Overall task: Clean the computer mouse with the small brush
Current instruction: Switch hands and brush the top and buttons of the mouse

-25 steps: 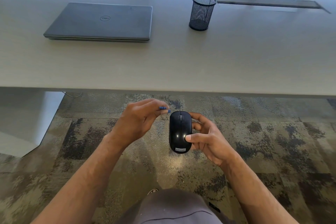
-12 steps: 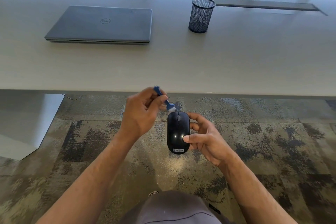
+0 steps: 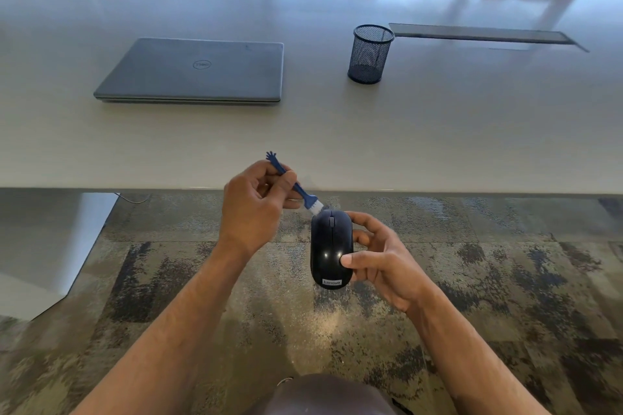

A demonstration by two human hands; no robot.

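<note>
A black computer mouse point(image 3: 330, 246) is held in the air in front of the table edge, its top facing up. My right hand point(image 3: 381, 256) grips it from the right side, thumb on its back half. My left hand point(image 3: 256, 205) pinches the blue handle of a small brush point(image 3: 296, 187). The brush slants down to the right, and its white bristles touch the front left tip of the mouse.
A closed grey laptop point(image 3: 199, 72) lies on the pale table point(image 3: 438, 145) at the back left. A black mesh pen cup point(image 3: 370, 54) stands to its right, beside a long cable slot point(image 3: 482, 33). Patterned carpet point(image 3: 505, 280) lies below.
My left hand has lifted and turned the brush, so its handle now sticks up and its bristles have come down onto the front of the mouse. The mouse stays in my right hand.
</note>
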